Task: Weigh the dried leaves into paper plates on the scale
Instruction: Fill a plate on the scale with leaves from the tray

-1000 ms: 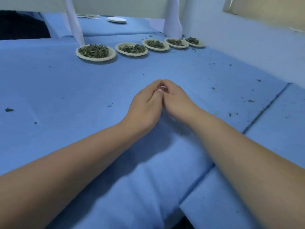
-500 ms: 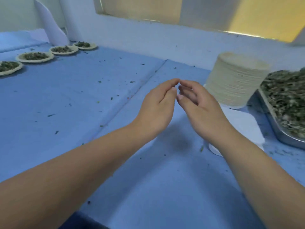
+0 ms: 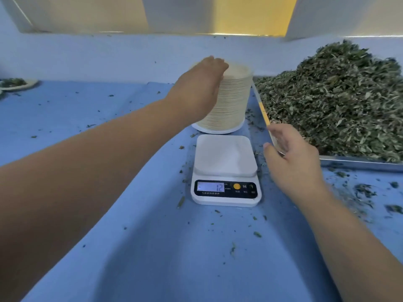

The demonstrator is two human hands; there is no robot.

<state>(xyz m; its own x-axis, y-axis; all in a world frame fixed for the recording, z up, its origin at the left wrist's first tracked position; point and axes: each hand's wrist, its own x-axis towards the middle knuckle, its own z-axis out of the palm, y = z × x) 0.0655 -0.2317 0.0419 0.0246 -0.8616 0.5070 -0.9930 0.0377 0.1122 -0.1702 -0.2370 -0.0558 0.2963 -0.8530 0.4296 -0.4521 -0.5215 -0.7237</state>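
The left hand (image 3: 196, 90) lies on the plate stack (image 3: 231, 110), just behind the bare scale (image 3: 225, 158); its grip is hidden. The right hand (image 3: 292, 155), fingers relaxed, hangs between scale and leaves (image 3: 338, 101), nearer the leaves.

I observed the left forearm (image 3: 87, 171) and right forearm (image 3: 353, 247) bare along their visible length, the left hand (image 3: 196, 88) and right hand (image 3: 292, 158) likewise uncovered.

Small herb-processing workroom: blue cloth-covered bench (image 3: 152, 247), metal tray (image 3: 357, 163) heaped with dried leaves (image 3: 340, 101), digital scale (image 3: 225, 171), tall paper plate stack (image 3: 231, 101), filled plate (image 3: 17, 85).
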